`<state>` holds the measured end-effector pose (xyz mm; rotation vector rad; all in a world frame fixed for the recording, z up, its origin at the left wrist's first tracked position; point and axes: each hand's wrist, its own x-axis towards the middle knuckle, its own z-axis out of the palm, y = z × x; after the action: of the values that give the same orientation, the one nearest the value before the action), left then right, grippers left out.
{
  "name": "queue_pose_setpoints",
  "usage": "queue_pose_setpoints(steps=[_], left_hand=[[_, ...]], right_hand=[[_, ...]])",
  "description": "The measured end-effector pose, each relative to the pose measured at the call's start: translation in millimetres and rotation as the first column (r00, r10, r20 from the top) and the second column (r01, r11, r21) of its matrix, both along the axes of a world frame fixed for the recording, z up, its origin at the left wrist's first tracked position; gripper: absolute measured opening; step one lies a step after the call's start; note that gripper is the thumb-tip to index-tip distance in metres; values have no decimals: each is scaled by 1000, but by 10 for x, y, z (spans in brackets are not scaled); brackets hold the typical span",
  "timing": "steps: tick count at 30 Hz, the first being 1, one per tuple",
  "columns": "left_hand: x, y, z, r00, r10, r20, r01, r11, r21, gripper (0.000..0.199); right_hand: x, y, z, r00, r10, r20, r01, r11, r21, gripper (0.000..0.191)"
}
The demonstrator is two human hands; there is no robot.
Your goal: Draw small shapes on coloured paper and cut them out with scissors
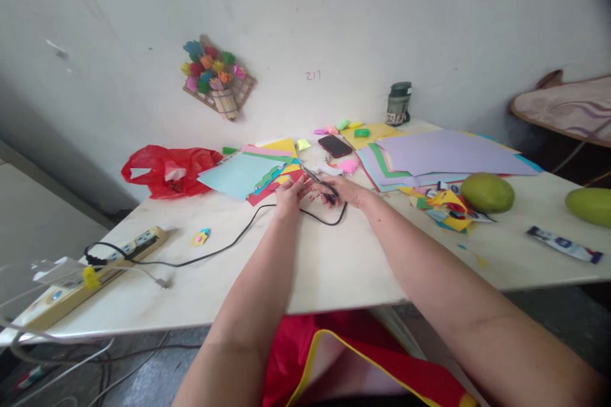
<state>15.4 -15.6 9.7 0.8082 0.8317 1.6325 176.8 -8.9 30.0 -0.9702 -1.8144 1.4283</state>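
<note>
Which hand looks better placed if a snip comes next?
Probably the right hand: it holds the scissors by their dark handles, while the left hand sits near the blades.

Scissors (314, 175): silver blades, black handles
Cord (229, 245): black
Surface (334, 267): off-white
Left sheets (238, 175): light blue, yellow, pink, green, red
Right sheets (443, 152): lilac, yellow, green, blue
Scraps (449, 211): yellow, red, blue
Bag (153, 159): red
Fruit (487, 193): green
Tube (564, 245): white, dark blue, red
Flowers (207, 63): blue, red, orange, green, pink, yellow
Ironing board (568, 107): pale, purple wavy lines
Cloth (296, 343): red, yellow trim
</note>
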Motion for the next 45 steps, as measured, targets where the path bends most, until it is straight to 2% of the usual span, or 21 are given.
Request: queue_pose_setpoints(steps=[11,21,34,45], left_hand=[[-49,49,-46,1000,-14,17,15,999,-31,35],[-27,44,-25,997,-61,-40,58,996,-75,22],[-31,44,-33,997,-73,-29,70,995,-72,21],[-36,39,-34,996,-89,-14,88,994,-59,22]], right_hand=[[-88,11,-52,999,-45,-11,44,999,-26,29],[-87,32,-79,998,-59,-25,59,998,-22,26],[-72,-44,7,996,-84,-6,83,995,-50,28],[-59,-14,-25,998,-68,-4,67,997,-43,25]])
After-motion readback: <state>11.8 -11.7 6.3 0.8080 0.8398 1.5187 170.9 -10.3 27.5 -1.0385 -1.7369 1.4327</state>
